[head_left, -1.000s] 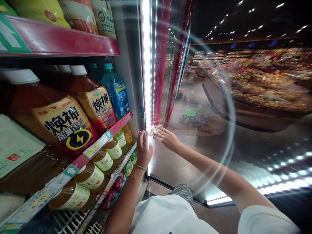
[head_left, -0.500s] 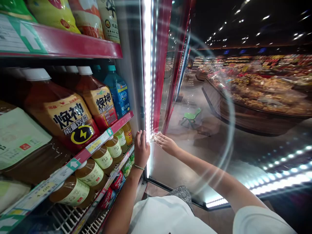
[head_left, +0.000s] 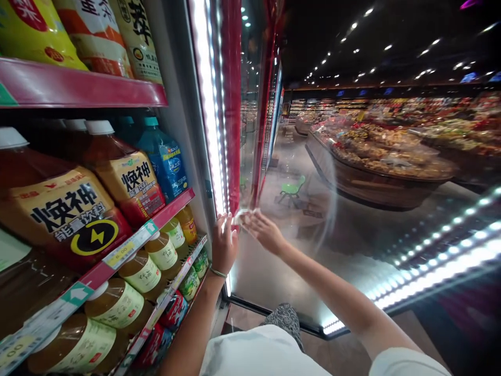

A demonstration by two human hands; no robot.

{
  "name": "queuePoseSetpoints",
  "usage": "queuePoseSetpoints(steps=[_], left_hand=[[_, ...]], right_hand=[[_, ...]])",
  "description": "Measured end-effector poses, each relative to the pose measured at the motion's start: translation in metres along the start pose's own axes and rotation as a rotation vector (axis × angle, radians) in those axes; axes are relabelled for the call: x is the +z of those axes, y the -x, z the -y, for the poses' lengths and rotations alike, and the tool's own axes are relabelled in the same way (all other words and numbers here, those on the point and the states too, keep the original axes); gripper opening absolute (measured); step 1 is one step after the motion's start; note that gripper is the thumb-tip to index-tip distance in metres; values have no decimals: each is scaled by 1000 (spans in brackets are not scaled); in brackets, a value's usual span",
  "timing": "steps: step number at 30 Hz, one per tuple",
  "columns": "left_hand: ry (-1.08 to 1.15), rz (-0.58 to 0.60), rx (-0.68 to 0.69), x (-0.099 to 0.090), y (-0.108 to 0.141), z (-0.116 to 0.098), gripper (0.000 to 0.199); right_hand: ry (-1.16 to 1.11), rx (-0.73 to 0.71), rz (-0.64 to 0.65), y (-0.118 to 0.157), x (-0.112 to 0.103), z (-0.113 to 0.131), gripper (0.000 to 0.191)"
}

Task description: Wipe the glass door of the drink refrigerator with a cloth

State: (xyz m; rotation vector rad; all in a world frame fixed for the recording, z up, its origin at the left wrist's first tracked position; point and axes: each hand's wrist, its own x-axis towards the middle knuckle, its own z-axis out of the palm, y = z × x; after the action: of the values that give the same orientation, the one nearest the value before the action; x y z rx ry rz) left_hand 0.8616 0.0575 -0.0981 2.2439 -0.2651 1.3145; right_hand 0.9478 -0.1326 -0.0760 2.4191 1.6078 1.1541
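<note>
- Nearest the viewer: the person's white short-sleeved shirt (head_left: 250, 350), above a grey patterned trouser leg (head_left: 285, 316).
- Close by at left: large amber-brown plastic bottles with white caps and yellow-and-red labels (head_left: 82, 201) stand on a maroon-edged shelf, beside a blue bottle with a teal cap (head_left: 166, 162); smaller brown bottles with pale green labels (head_left: 117, 305) occupy the rack below.
- Left hand (head_left: 224, 245), thin band at the wrist: fingers raised and slightly apart, set against the bright white vertical light strip (head_left: 211, 130) at the cabinet's edge; nothing is seen held in them.
- Right hand (head_left: 266, 230), just beside the left: fingers straight and together, laid over a thin white piece of cloth or tissue (head_left: 241, 213). Whether they pinch it or merely press it cannot be told.
- Position of the white piece: at the right fingertips, near the lower part of the light strip and the dark red upright frame (head_left: 234, 115) next to it.
- Change over the last second: the view swings rightward, so bottles and light strip shift left and the strip leans more; both hands remain together at the strip's lower stretch. The work therefore appears to continue at the same place.
- Beyond the right forearm: a clear glass pane (head_left: 258, 277), through which a small green chair (head_left: 293, 188) shows on the floor.
- Farthest: a rounded wooden display stand (head_left: 371, 180) piled with packaged goods, under a dark ceiling with spotlights.
</note>
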Motion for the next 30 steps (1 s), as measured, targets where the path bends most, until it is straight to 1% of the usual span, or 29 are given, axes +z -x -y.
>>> queuePoseSetpoints(steps=[1,2,3,4,6,7,8,9,10,11,12,13,16,17,18,19,20,21,22,24,25,26,27,28,30], left_hand=[[-4,-1,-2,-1,0,2,61],[-9,-2,-2,-3,0,4,61],[-13,0,-1,-4,0,5,61],[-14,2,1,-4,-1,6,60],[-6,7,9,-3,-3,5,60],[1,6,15,-1,-5,2,60],[8,6,22,2,-7,-1,60],[13,7,32,5,-8,-6,61],[15,10,43,8,-10,-10,60],[15,18,55,12,-11,-15,60],[17,29,65,15,-12,-18,59],[22,41,76,18,-12,-21,59],[38,59,97,24,-14,-25,58],[40,60,101,25,-15,-25,58],[43,60,104,26,-17,-25,58],[49,61,106,27,-19,-26,58],[58,63,111,28,-21,-28,59],[70,65,116,30,-23,-31,59],[81,67,123,32,-24,-34,60],[95,76,136,38,-26,-45,62],[97,85,145,41,-26,-50,63],[98,98,157,44,-26,-55,65],[98,112,169,47,-26,-59,66],[99,124,181,49,-25,-63,67],[101,136,196,52,-24,-65,67]], right_hand=[[7,-36,38,15,11,10,66],[17,-55,63,25,17,14,62],[30,-48,75,30,14,12,62],[47,-15,72,29,5,3,64],[87,104,12,14,-31,-29,73],[120,204,-60,3,-53,-47,75],[161,321,-159,-6,-73,-64,72],[198,408,-233,-13,-89,-78,70],[227,473,-290,-15,-99,-85,68],[246,497,-319,-12,-102,-85,67],[252,478,-314,-3,-97,-79,65],[246,424,-282,9,-87,-67,63],[202,188,-115,57,-41,-22,52],[199,132,-80,70,-30,-13,49],[200,100,-57,79,-26,-10,47],[210,93,-55,83,-30,-13,48],[226,116,-73,82,-40,-23,50],[242,173,-104,76,-56,-39,54],[258,249,-150,68,-76,-56,59],[267,455,-248,50,-114,-90,65],[271,528,-289,44,-127,-101,66],[280,574,-311,42,-134,-106,66],[295,581,-313,44,-133,-103,64],[313,548,-291,50,-125,-95,62],[335,407,-196,74,-95,-65,55]])
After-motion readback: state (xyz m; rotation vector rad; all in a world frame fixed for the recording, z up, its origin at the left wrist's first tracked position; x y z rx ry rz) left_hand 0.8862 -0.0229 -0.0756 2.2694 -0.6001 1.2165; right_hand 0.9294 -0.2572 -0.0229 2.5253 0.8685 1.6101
